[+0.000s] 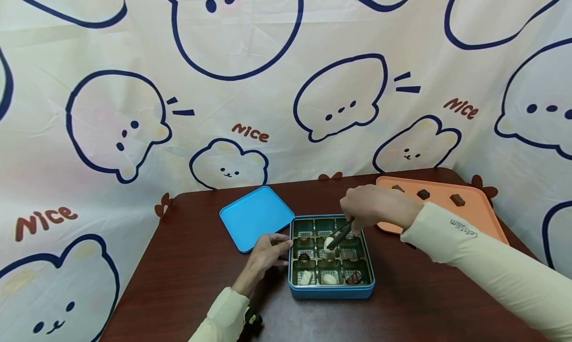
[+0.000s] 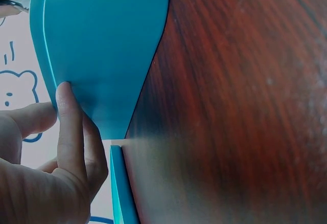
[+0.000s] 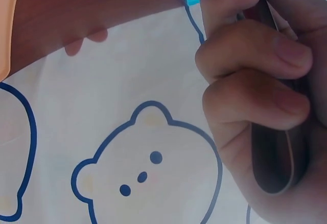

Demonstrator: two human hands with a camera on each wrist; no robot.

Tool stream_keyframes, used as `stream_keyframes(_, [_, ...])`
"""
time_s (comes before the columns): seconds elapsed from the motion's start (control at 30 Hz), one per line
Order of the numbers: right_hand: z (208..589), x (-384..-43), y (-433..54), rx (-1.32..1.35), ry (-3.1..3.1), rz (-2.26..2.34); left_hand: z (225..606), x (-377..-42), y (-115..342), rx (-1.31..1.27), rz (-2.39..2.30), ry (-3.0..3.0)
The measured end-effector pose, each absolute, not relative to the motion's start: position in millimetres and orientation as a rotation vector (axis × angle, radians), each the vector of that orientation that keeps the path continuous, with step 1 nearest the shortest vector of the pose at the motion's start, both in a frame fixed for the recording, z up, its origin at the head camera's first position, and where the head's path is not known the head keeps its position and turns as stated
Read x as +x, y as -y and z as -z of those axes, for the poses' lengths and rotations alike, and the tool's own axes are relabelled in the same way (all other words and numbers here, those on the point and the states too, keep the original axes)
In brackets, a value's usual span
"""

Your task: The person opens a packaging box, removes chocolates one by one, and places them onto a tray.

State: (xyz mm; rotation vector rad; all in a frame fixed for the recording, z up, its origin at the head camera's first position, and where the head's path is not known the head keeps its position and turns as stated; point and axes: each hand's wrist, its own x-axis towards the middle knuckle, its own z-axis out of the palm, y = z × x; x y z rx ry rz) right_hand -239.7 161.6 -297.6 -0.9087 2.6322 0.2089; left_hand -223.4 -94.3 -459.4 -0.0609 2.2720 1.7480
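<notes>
My right hand (image 1: 361,208) grips dark metal tongs (image 1: 341,234), their bent end showing below the curled fingers in the right wrist view. At the tongs' tips is a white candy piece (image 1: 328,242), over the middle compartment of a blue divided box (image 1: 330,293). My left hand (image 1: 265,260) touches the box's left side with extended fingers (image 2: 69,127), its thumb at the rim. A dark chocolate (image 1: 304,257) sits in the left middle compartment. Along the front row lie a white block (image 1: 306,278), a rounded white piece (image 1: 329,279) and a dark striped chocolate (image 1: 354,277).
A blue lid (image 1: 256,217) lies behind and left of the box. On the back right, an orange tray (image 1: 480,210) carries three brown pieces (image 1: 457,199), partly behind the right forearm. A printed cloth (image 1: 277,99) hangs around the brown table (image 1: 178,282).
</notes>
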Motion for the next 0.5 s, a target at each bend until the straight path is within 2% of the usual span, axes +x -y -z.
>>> stream_keyframes(0.5, [275, -254, -189, -0.733, -2.604, -0.063, 460, -223, 94, -0.072, -1.745, -2.279])
